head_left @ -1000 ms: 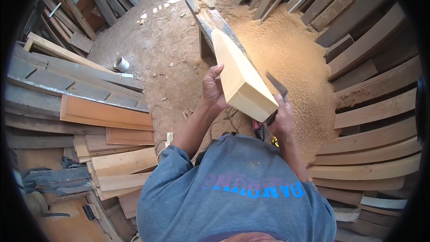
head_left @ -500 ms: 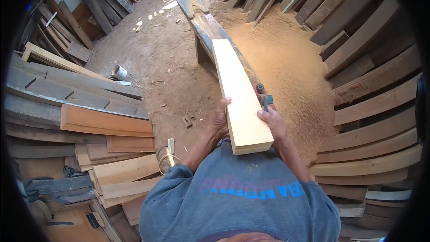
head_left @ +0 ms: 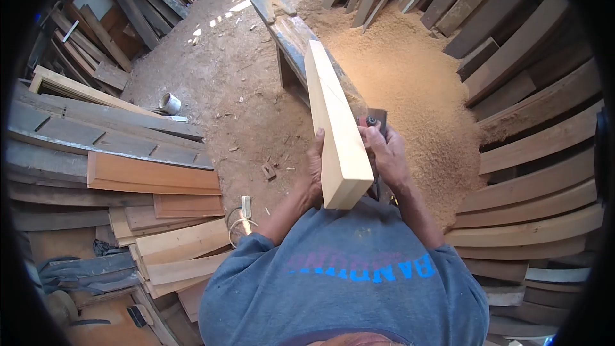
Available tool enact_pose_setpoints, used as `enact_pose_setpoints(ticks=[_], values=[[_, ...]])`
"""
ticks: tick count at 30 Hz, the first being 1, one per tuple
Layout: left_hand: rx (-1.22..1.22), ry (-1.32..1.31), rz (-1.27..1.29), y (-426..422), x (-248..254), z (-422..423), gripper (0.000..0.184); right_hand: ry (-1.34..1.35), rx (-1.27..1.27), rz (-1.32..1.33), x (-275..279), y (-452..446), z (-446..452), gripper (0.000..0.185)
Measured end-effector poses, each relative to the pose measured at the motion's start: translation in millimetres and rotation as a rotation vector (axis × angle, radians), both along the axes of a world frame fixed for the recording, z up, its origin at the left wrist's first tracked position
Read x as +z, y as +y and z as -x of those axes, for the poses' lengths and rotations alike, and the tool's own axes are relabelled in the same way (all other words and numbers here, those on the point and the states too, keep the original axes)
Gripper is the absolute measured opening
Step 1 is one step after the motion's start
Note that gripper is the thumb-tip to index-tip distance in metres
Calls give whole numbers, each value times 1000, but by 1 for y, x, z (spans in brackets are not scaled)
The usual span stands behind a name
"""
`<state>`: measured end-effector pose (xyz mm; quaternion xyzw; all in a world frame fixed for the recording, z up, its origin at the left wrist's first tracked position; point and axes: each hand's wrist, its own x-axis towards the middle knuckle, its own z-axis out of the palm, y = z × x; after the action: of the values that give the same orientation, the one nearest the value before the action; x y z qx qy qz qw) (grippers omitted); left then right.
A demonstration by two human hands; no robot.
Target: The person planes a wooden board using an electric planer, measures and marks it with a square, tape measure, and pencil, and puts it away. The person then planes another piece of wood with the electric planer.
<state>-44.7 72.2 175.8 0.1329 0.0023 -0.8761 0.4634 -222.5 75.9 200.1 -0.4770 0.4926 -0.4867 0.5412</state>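
A long, thick, pale wooden board (head_left: 338, 128) is tilted onto an edge in front of my chest, its near end toward me and its far part over a narrow bench (head_left: 300, 38). My left hand (head_left: 314, 165) is closed on the board's left side, thumb up along it. My right hand (head_left: 388, 157) is against the right side, fingers curled and partly hidden behind the board. Right beside that hand is a dark tool with a round black knob (head_left: 371, 122) and a red part; most of it is covered by the hand and board.
Sawdust (head_left: 419, 115) is heaped right of the bench. Planks (head_left: 532, 198) line the right side, and more boards (head_left: 182, 243) are stacked at the left. A white bucket (head_left: 170, 104) lies on the dirt floor (head_left: 237, 102). A cord loop (head_left: 242, 227) is near my left elbow.
The board has turned from lying flat to standing tilted on its edge, its near end shifting left. My right hand has moved forward along it, from its top edge toward the knobbed tool.
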Motion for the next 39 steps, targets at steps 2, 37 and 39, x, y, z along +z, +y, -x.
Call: enact_pose_setpoints(ticks=[2, 37, 39], values=[[-57, 196, 134, -9, 39, 8, 71, -166, -1, -38, 23, -5, 1, 38], [247, -9, -135, -8, -24, 14, 55, 1081, -38, -621, -313, 253, 221, 41], [255, -6, -120, 9, -31, 23, 56, 1068, -14, -737, -290, 246, 213, 40]])
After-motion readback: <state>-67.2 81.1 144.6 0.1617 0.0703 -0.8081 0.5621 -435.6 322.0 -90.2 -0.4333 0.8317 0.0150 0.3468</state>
